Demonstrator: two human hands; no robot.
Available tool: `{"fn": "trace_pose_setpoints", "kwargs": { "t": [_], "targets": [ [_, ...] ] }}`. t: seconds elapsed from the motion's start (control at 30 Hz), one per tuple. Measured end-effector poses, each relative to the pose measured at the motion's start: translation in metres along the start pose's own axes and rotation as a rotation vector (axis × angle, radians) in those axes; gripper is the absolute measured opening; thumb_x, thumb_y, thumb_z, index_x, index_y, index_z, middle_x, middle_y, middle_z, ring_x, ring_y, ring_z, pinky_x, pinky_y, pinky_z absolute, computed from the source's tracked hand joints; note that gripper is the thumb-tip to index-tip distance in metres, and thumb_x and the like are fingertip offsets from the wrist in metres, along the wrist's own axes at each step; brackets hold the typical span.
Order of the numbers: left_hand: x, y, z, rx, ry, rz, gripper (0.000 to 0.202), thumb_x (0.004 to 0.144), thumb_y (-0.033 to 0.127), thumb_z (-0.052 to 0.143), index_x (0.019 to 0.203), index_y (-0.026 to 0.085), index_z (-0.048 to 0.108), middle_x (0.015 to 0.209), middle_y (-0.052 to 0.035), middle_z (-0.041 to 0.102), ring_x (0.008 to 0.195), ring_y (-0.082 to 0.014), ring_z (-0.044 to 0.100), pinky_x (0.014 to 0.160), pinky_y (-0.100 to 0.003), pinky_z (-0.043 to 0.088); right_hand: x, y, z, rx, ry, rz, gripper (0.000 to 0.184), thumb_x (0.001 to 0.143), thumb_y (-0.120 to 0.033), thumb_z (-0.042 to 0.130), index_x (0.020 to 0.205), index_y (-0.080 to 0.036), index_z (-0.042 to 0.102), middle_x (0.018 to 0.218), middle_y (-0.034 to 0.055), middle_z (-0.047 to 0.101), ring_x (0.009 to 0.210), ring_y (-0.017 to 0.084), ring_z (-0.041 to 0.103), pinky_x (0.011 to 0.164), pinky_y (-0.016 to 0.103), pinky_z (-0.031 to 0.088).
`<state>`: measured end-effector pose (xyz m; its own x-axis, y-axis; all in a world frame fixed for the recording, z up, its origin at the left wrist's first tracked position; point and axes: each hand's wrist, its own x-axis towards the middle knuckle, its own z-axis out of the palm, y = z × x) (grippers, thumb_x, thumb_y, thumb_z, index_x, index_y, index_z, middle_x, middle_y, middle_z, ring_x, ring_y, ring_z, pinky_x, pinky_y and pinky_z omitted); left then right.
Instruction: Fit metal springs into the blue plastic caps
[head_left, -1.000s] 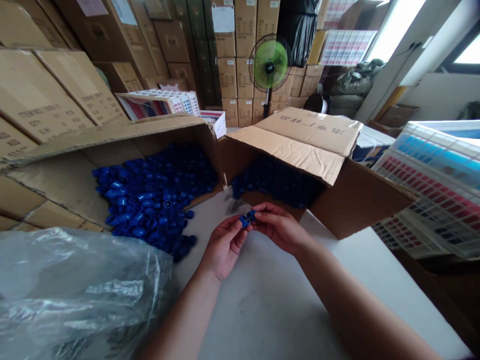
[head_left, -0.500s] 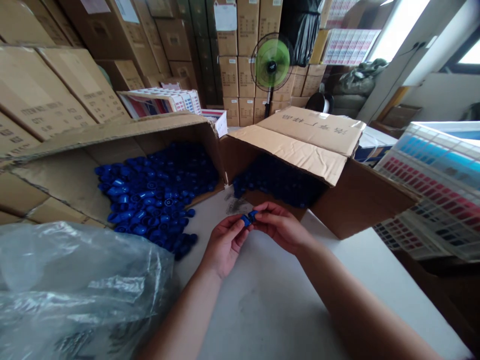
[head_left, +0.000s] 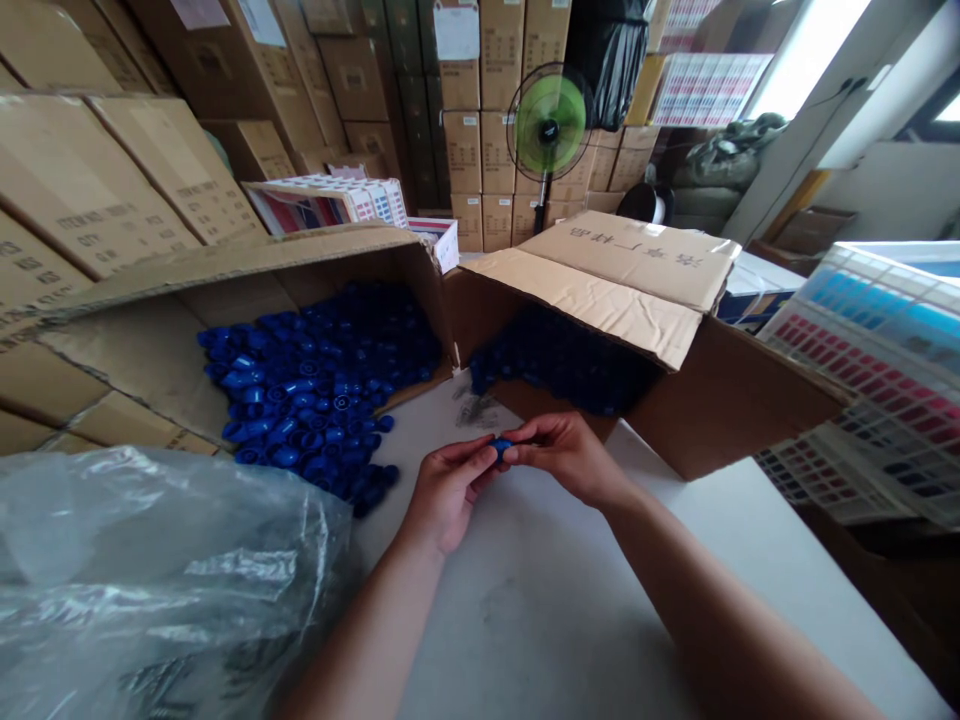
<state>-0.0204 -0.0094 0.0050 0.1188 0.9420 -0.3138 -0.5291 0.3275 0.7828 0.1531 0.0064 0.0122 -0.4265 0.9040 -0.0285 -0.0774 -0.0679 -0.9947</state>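
Above the white table, my left hand and my right hand meet, both closed. Between their fingertips is a small blue plastic part, mostly covered by thumbs and fingers; both hands grip it. To the left, a heap of blue plastic caps spills from an open carton onto the table. Behind my hands, a second open carton holds more small blue parts, in shadow.
A clear plastic bag covers the near left. Small dark bits lie on the table between the cartons. White plastic baskets stand at the right. Stacked boxes and a green fan are behind.
Half a second ago two blue pieces showed apart, one in each hand. Now they are together as one small shape, and my fingertips have closed in. The view has shifted slightly.
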Motion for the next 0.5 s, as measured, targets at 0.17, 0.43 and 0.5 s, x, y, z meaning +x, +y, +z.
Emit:
{"fn": "trace_pose_setpoints", "kwargs": {
  "t": [0.17, 0.43, 0.5],
  "targets": [
    [-0.002, -0.002, 0.006, 0.095, 0.019, 0.068, 0.048, 0.064, 0.025, 0.082, 0.109, 0.015, 0.067, 0.101, -0.0089, 0.073, 0.081, -0.0139, 0.07, 0.071, -0.021, 0.057, 0.001, -0.013, 0.005, -0.369, 0.046, -0.096, 0.052, 0.078, -0.041, 0.068, 0.123, -0.016, 0.061, 0.11, 0.0064, 0.059, 0.095, 0.006, 0.06, 0.082, 0.013, 0.051],
    [-0.013, -0.011, 0.007, 0.535, -0.136, 0.067, 0.042, 0.075, 0.05, 0.066, 0.094, 0.012, 0.067, 0.083, -0.0067, 0.067, 0.05, -0.0071, 0.055, 0.041, -0.017, 0.038, -0.123, 0.009, -0.069, -1.411, 0.231, -0.035, 0.029, 0.083, -0.029, 0.047, 0.099, -0.02, 0.069, 0.106, 0.0035, 0.057, 0.08, 0.004, 0.057, 0.069, 0.012, 0.044],
    [-0.013, -0.016, 0.008, 0.587, -0.204, 0.023, 0.042, 0.075, 0.051, 0.066, 0.094, 0.013, 0.067, 0.084, -0.0064, 0.067, 0.05, -0.0058, 0.054, 0.041, -0.016, 0.036, -0.167, 0.034, -0.105, -1.536, 0.302, -0.048, 0.033, 0.083, -0.037, 0.047, 0.098, -0.02, 0.07, 0.106, 0.0049, 0.056, 0.074, 0.004, 0.056, 0.061, 0.012, 0.042]
  ]
}}
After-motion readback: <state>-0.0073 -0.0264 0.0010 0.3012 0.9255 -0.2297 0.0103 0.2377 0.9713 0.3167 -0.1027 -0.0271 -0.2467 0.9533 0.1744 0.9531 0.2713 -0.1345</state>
